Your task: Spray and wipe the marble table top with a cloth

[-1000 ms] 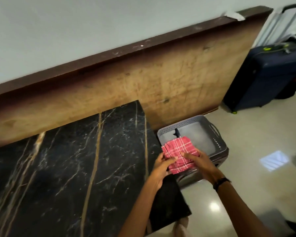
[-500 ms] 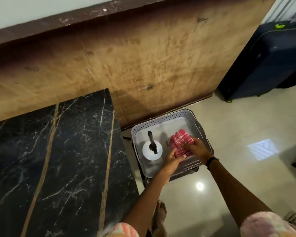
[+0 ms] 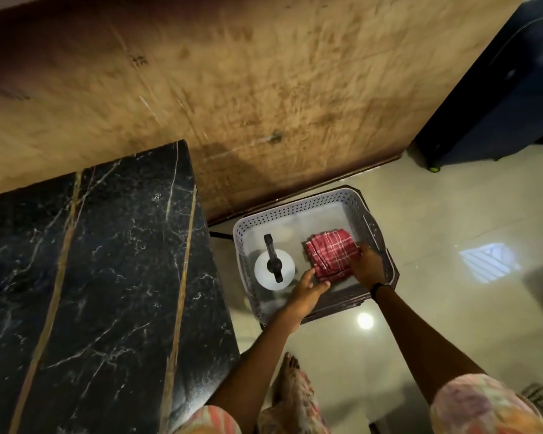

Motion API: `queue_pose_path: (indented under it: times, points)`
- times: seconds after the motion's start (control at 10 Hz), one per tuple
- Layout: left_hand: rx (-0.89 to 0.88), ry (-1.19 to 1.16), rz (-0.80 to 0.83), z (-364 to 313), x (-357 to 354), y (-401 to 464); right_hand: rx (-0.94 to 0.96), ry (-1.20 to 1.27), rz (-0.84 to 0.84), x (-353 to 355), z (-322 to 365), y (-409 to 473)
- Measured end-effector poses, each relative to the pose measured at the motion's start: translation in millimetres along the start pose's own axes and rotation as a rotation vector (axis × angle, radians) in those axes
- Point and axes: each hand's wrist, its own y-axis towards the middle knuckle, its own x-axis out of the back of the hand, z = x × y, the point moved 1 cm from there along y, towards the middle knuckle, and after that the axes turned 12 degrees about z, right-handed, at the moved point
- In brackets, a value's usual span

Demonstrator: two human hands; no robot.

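Observation:
A folded red checked cloth (image 3: 331,258) lies inside a grey perforated basket (image 3: 298,205) on the floor, right of the table. My right hand (image 3: 369,267) rests on the cloth's right side with fingers closed over its edge. My left hand (image 3: 308,291) touches the cloth's lower left corner, fingers loosely spread. A white spray bottle with a black nozzle (image 3: 273,266) stands in the basket's left half, seen from above. The black marble table top (image 3: 85,277) with gold and white veins fills the left.
A worn brown wooden panel (image 3: 264,89) runs behind table and basket. A dark blue suitcase (image 3: 502,98) stands at the upper right. Glossy pale floor tiles (image 3: 436,220) surround the basket. My bare foot (image 3: 290,368) is below the basket.
The folded cloth went from above the basket's near edge down into its right half, with both hands following. The view tilted downward, revealing the spray bottle. My left hand has loosened on the cloth.

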Motion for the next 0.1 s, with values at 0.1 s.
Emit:
queue_pose_path:
  times: [0.1]
  points:
    - [-0.023,-0.009,0.006,4.6,-4.4,-6.3,0.058,0.051,-0.216,-11.4,1.1,-19.5]
